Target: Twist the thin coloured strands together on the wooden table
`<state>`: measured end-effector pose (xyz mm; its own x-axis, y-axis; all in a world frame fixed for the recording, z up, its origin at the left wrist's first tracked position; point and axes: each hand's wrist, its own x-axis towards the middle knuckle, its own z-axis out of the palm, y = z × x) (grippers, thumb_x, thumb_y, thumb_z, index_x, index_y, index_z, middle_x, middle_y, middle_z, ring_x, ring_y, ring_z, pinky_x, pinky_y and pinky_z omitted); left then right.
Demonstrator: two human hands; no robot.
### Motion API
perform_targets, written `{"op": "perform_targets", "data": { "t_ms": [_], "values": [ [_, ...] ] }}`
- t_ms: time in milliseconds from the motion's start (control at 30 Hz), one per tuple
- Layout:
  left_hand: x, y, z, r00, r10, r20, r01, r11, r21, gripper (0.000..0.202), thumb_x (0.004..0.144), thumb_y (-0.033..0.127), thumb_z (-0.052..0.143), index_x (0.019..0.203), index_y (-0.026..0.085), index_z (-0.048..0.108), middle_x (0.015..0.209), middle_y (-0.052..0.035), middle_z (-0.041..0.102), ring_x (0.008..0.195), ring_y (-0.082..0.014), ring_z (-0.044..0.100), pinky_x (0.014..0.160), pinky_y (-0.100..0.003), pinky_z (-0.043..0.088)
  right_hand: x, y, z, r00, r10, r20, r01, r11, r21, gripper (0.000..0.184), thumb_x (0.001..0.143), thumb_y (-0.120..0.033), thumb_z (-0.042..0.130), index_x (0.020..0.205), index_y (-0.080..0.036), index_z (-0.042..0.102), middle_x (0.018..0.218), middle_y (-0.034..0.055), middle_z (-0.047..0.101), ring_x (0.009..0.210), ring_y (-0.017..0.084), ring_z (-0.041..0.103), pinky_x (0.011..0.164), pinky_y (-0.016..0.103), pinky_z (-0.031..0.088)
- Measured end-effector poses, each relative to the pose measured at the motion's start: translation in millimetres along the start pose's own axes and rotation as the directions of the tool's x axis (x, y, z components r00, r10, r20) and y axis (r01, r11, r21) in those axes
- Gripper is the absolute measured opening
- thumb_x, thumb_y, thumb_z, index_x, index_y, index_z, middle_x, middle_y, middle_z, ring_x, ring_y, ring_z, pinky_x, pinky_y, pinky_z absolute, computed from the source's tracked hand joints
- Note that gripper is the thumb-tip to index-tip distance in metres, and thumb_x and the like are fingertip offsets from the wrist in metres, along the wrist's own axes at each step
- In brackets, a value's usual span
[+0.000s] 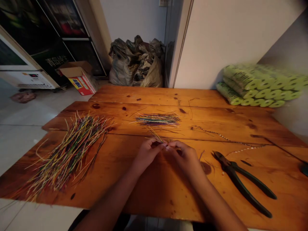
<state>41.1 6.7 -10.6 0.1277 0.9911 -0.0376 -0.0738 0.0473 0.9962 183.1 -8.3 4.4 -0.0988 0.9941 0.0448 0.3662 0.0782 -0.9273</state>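
The left hand [146, 156] and right hand [183, 157] press their closed fingers [161, 145] together, gripping a thin bundle of coloured strands [154, 134] to keep it gathered above the wooden table [163, 202].

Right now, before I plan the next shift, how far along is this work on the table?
Looks done: a small, tidy bundle of strands mid-table and a long twisted strand to its right. In hand: the left hand and right hand pinch a few strands. Left: the much larger loose heap of coloured strands.
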Motion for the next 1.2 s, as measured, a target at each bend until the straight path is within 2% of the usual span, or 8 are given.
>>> {"op": "perform_targets", "data": {
  "t_ms": [100,233,367,500,667,800,1033,1200],
  "values": [
    [-2.5,-2.6,4.6,0.993,-0.054,-0.108,0.047,0.997,-0.06,0.015,0.068,0.031,0.064,0.072,0.017,0.065,0.074,-0.0011,0.067,0.078,-0.017,0.06,0.077,-0.028,0.044,-0.3,-0.3,0.4,0.998,-0.042,-0.052,0.037,0.994,-0.1,0.012,0.077,-0.028,0.054,0.077,-0.022,0.064,0.08,0.0028,0.069,0.076,0.019,0.063,0.072,0.029,0.045],
    [-2.5,-1.4,-1.7,0.997,-0.055,-0.053,0.05,0.994,-0.102,0.018,0.07,0.034,0.063,0.074,0.017,0.067,0.082,-0.0025,0.069,0.085,-0.0178,0.06,0.082,-0.029,0.043,1.5,0.7,-1.3,0.999,0.005,-0.037,-0.007,0.999,-0.04,0.013,0.078,-0.029,0.053,0.079,-0.022,0.065,0.082,0.003,0.071,0.077,0.02,0.064,0.071,0.03,0.046],
    [0.4,1.1,-8.1,1.0,-0.014,-0.016,0.015,0.999,0.032,0.012,0.067,0.027,0.066,0.073,0.017,0.068,0.076,-0.0021,0.07,0.078,-0.0171,0.062,0.079,-0.029,0.044,1.9,1.9,-2.4,0.999,-0.03,-0.044,0.027,0.998,-0.062,0.013,0.077,-0.028,0.054,0.08,-0.022,0.065,0.081,0.0029,0.07,0.078,0.02,0.063,0.07,0.029,0.046],
    [0.8,2.8,-8.1,0.998,0.064,0.02,-0.066,0.988,0.14,0.009,0.068,0.025,0.065,0.072,0.018,0.068,0.075,-0.0018,0.07,0.075,-0.0169,0.063,0.075,-0.028,0.046,2.7,3.5,-4.3,1.0,-0.022,0.008,0.023,0.997,-0.073,0.012,0.076,-0.028,0.056,0.078,-0.022,0.066,0.079,0.0021,0.07,0.073,0.018,0.062,0.068,0.029,0.045],
    [-0.1,2.8,-8.3,0.996,0.085,-0.01,-0.083,0.984,0.158,0.012,0.071,0.028,0.063,0.074,0.017,0.068,0.077,-0.0027,0.07,0.076,-0.0173,0.063,0.076,-0.028,0.046,7.7,9.4,-7.6,0.993,0.108,0.055,-0.114,0.986,0.125,0.018,0.071,-0.035,0.061,0.078,-0.019,0.066,0.069,0.0016,0.066,0.063,0.016,0.058,0.061,0.028,0.044],
    [0.4,3.3,-10.2,0.997,0.081,-0.009,-0.078,0.98,0.184,0.009,0.069,0.025,0.065,0.072,0.017,0.067,0.076,-0.0025,0.071,0.076,-0.0175,0.063,0.076,-0.028,0.047,11.5,14.0,-5.2,0.989,0.138,0.059,-0.148,0.96,0.236,0.021,0.068,-0.037,0.064,0.072,-0.017,0.065,0.06,-0.0007,0.06,0.054,0.012,0.051,0.055,0.025,0.04],
    [0.3,0.6,-10.2,0.987,0.159,0.009,-0.152,0.922,0.356,0.011,0.071,0.025,0.061,0.074,0.016,0.067,0.077,-0.0041,0.071,0.076,-0.0176,0.064,0.075,-0.028,0.047,11.6,13.6,4.2,0.995,0.093,-0.028,-0.083,0.966,0.243,0.018,0.067,-0.036,0.063,0.07,-0.018,0.065,0.068,0.0011,0.065,0.066,0.016,0.057,0.065,0.027,0.041],
    [0.0,-4.6,-8.2,0.971,0.226,-0.075,-0.172,0.882,0.439,0.012,0.073,0.026,0.06,0.075,0.016,0.067,0.08,-0.0062,0.07,0.079,-0.0189,0.063,0.075,-0.029,0.047,9.4,10.4,9.0,0.992,0.094,-0.08,-0.07,0.963,0.26,0.018,0.069,-0.038,0.063,0.069,-0.02,0.064,0.07,0.0019,0.065,0.069,0.018,0.058,0.069,0.029,0.042]
  ]
}}
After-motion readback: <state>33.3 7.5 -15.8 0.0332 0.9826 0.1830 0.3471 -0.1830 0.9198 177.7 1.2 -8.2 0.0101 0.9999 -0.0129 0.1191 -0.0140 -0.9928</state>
